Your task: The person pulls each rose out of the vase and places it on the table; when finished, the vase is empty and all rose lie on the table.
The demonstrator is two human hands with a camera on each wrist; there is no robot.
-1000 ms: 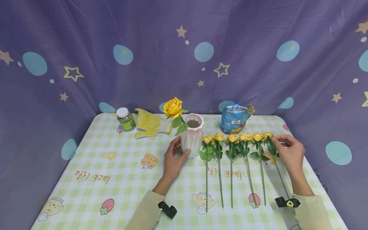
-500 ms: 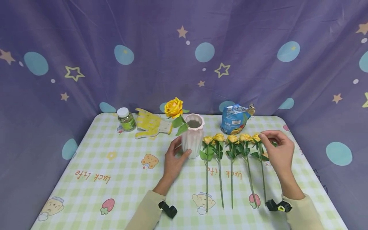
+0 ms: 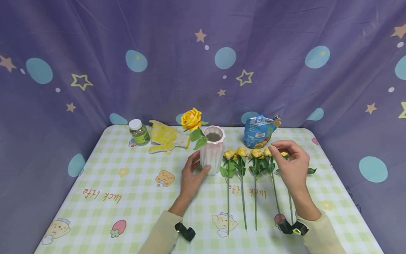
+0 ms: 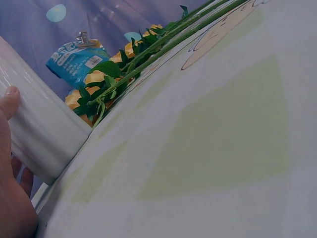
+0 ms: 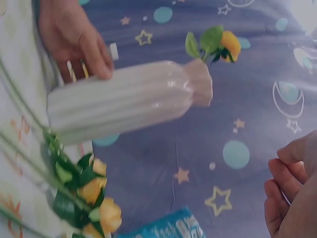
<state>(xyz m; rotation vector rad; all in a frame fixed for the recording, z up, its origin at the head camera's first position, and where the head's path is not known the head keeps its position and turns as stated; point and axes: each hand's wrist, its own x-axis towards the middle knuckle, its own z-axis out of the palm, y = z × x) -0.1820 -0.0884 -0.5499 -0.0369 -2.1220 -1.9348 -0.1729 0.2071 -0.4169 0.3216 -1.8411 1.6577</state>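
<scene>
My left hand point(image 3: 191, 177) grips the lower side of a pale pink-white ribbed vase point(image 3: 211, 155), with the thumb in front. The vase stands upright, and one yellow rose point(image 3: 191, 119) leans out of its mouth to the left. Right of it, several yellow artificial roses point(image 3: 255, 154) lie side by side, heads away from me. Over the right-hand heads hovers my right hand point(image 3: 291, 165), thumb and fingers loosely curled. No rose shows between its fingers point(image 5: 282, 181) in the right wrist view. The hand and forearm hide most of the rightmost rose; a leaf point(image 3: 312, 171) shows.
A blue bag point(image 3: 257, 133) with a clip stands behind the roses. At the back left are a jar point(image 3: 139, 133) with a white lid and a yellow glove point(image 3: 165, 137). A checked cloth point(image 3: 136, 211) covers the table, and a purple curtain hangs behind it.
My right hand has moved left along the rose heads, from the rightmost to about the fourth. The left hand, vase and other visible roses have stayed in place.
</scene>
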